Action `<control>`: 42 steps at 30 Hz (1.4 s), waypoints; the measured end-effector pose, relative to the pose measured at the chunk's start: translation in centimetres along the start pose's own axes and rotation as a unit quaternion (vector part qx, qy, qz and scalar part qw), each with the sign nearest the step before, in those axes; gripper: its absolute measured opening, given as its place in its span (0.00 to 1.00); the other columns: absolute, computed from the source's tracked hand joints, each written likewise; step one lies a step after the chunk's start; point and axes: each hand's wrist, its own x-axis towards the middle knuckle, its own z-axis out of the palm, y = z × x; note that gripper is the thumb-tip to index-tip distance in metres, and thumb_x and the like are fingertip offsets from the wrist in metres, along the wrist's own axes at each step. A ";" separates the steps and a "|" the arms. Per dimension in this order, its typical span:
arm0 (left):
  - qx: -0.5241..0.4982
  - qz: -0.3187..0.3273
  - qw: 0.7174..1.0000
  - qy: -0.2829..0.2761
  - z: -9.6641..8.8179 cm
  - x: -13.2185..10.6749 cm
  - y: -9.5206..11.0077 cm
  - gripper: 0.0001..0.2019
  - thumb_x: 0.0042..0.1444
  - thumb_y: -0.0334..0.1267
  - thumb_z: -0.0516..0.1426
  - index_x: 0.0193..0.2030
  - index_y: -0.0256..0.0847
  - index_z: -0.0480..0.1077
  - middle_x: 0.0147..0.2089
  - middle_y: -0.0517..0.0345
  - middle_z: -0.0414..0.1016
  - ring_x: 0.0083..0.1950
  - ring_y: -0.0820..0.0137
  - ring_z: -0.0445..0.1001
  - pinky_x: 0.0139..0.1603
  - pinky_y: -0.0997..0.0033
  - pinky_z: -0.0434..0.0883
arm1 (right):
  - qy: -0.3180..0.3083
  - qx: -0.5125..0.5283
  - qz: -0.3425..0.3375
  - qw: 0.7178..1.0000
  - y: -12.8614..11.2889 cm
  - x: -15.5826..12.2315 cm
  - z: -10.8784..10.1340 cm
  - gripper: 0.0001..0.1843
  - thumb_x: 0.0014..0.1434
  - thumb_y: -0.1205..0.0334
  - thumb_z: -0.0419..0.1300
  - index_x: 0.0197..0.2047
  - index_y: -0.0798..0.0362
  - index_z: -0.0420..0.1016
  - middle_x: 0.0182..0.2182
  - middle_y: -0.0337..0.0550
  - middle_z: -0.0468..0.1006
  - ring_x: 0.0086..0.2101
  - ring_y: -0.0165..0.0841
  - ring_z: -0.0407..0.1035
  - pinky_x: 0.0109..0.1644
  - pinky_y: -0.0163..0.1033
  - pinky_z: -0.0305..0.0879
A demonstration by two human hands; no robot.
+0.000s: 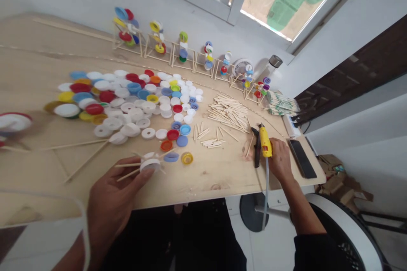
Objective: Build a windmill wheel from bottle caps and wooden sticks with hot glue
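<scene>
My left hand is closed on a white bottle cap with several thin wooden sticks stuck out around its side. The cap is held just above the table's front part. A blue cap and a yellow cap lie to the right of it. At the right, my right hand is closed at a yellow glue gun, its nozzle pointing away from me and a cord hanging from its rear. Some of that hand's fingers are hidden behind the gun. A black piece is beside the gun.
Many coloured bottle caps are spread over the table's left and middle. Wooden sticks lie piled right of them. Several stick-and-cap wheel models line the wall. A phone and a power strip sit at the right edge.
</scene>
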 end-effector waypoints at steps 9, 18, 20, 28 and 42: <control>-0.017 -0.034 0.999 0.018 0.4 -0.2 1.0 0.27 0.19 0.43 0.75 0.31 0.42 0.73 0.36 0.62 0.80 0.39 0.67 0.79 0.50 0.67 0.76 | -0.042 -0.017 -0.030 0.999 2.8 -0.2 1.2 0.18 0.58 0.71 0.53 0.51 0.55 0.69 0.48 0.57 0.76 0.47 0.47 0.66 0.47 0.47 0.61; -0.059 -0.038 0.997 0.016 0.2 0.1 0.8 0.26 0.19 0.41 0.75 0.31 0.43 0.74 0.35 0.63 0.80 0.39 0.68 0.80 0.51 0.67 0.75 | -0.084 0.036 -0.050 0.995 4.0 0.4 1.0 0.24 0.54 0.66 0.55 0.55 0.54 0.70 0.50 0.57 0.76 0.50 0.49 0.68 0.51 0.51 0.65; -0.046 -0.029 0.999 0.010 0.1 0.1 0.9 0.27 0.20 0.44 0.75 0.31 0.42 0.73 0.35 0.61 0.81 0.38 0.67 0.80 0.49 0.66 0.76 | -0.093 0.028 -0.045 0.994 4.0 0.6 0.1 0.26 0.54 0.65 0.56 0.58 0.54 0.70 0.51 0.57 0.76 0.51 0.49 0.68 0.51 0.52 0.66; -0.003 0.001 1.000 -0.009 -0.1 0.3 0.7 0.31 0.20 0.53 0.75 0.32 0.42 0.73 0.36 0.55 0.82 0.39 0.61 0.81 0.45 0.61 0.79 | 0.003 0.155 0.024 0.988 -4.4 1.5 -4.2 0.16 0.63 0.60 0.56 0.54 0.50 0.73 0.48 0.54 0.78 0.49 0.46 0.72 0.54 0.53 0.69; 0.020 0.018 0.998 -0.054 -0.9 0.7 0.0 0.30 0.29 0.56 0.73 0.37 0.42 0.74 0.39 0.53 0.83 0.41 0.60 0.82 0.42 0.65 0.79 | -0.116 0.263 -0.037 0.957 -22.6 3.7 0.2 0.17 0.59 0.58 0.67 0.50 0.50 0.74 0.45 0.51 0.79 0.45 0.44 0.73 0.49 0.49 0.72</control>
